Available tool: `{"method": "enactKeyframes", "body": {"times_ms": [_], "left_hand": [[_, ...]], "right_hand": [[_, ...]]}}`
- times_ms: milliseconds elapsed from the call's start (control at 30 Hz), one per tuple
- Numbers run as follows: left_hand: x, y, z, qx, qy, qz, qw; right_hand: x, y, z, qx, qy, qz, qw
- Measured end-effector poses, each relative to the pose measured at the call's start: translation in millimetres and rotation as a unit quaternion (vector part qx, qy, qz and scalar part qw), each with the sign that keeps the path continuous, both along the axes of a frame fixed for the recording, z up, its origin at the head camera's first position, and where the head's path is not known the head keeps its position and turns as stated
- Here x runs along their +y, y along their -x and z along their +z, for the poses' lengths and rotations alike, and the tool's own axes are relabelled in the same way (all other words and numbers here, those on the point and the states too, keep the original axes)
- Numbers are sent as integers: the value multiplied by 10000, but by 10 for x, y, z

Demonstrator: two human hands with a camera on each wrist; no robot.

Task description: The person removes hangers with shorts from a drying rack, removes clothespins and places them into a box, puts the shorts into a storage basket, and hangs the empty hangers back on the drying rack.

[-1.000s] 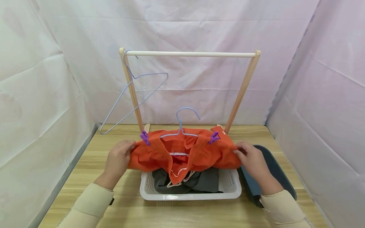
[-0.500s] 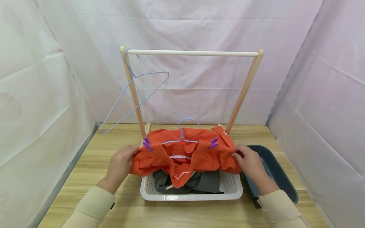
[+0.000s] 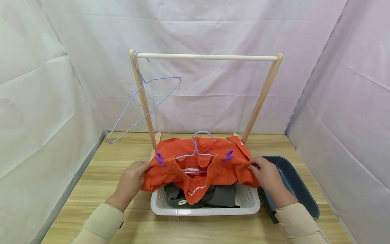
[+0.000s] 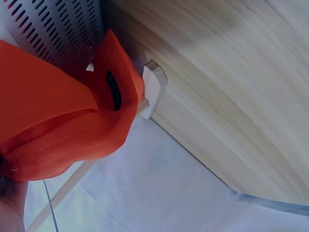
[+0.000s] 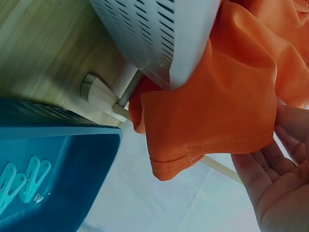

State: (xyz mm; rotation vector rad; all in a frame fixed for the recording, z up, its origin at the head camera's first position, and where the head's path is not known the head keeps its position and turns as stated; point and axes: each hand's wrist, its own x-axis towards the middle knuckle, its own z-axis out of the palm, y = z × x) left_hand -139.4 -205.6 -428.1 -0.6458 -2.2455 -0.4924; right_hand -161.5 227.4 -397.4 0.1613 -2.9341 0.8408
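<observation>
An orange shirt (image 3: pixel 226 171) is on a light blue wire hanger (image 3: pixel 195 147), whose hook stands up above the open collar. Two purple clothespins (image 3: pixel 229 155) grip the fabric, one on each side of the collar. My left hand (image 3: pixel 131 181) pinches the shirt's left end, and my right hand (image 3: pixel 268 178) pinches its right end between thumb and fingers. The shirt is spread over a white perforated basket (image 3: pixel 205 211), hiding its back part. Dark grey cloth (image 3: pixel 223 196) shows in the basket. In the right wrist view, an orange sleeve (image 5: pixel 217 116) hangs beside the basket.
Behind stands a wooden rack with a white rail (image 3: pixel 204 57). A second light blue hanger (image 3: pixel 146 112) hangs at its left end. On the right lies a dark blue tray (image 3: pixel 297 184); teal clothespins (image 5: pixel 34 179) lie in it in the right wrist view.
The shirt and its hanger have come down and slightly toward me, with the hook now lower. Both hands have kept their pinch on the fabric, the left shifting a little inward and down.
</observation>
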Motion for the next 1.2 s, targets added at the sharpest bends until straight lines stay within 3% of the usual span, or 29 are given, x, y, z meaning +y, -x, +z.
{"method": "enactKeyframes", "body": {"times_ms": [833,1200], "left_hand": [[46,-50,-115,-306,120,-122,9994],[66,-49,-134,-424,239,-2,9988]], "right_hand": [[15,33,-49,-225,-340,-28,9992],[-13,29,-7,-189,-373,105,9991]]}}
